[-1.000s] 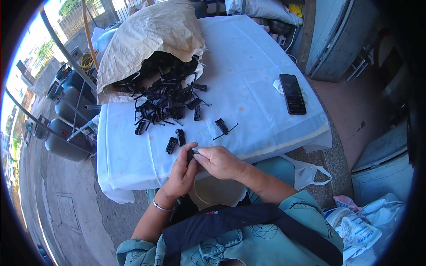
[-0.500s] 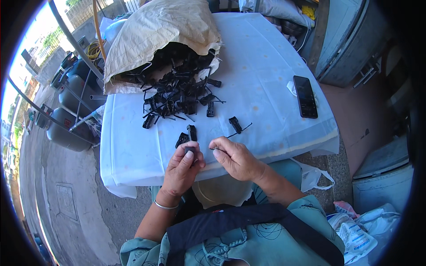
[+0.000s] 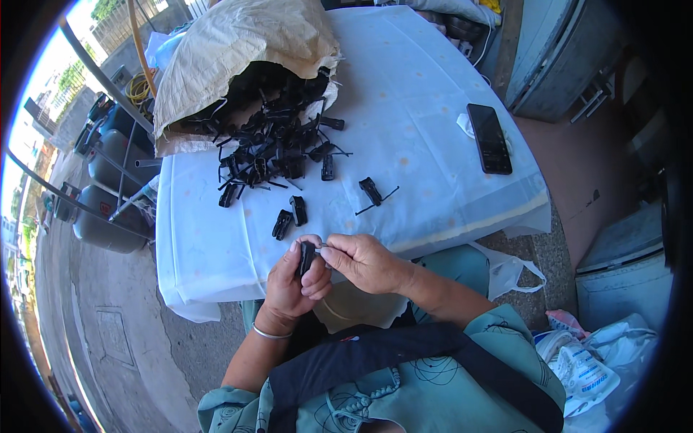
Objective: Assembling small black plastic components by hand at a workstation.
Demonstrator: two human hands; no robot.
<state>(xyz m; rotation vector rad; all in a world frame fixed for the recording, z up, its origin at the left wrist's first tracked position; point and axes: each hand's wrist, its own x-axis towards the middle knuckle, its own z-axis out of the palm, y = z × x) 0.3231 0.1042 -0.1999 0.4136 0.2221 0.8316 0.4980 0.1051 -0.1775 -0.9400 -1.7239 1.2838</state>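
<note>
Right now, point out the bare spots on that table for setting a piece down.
Bare cloth lies between the black phone and the lone clip, and along the table edge near the left hand. Crowded: the clip pile by the sack.

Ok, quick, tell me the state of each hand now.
Left hand: closed around a small black plastic part.
Right hand: fingers pinched at the top of the same part.

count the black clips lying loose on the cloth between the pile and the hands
3: two side by side just above the left hand, one with a thin stem further right. Another sits in the hands.
</note>
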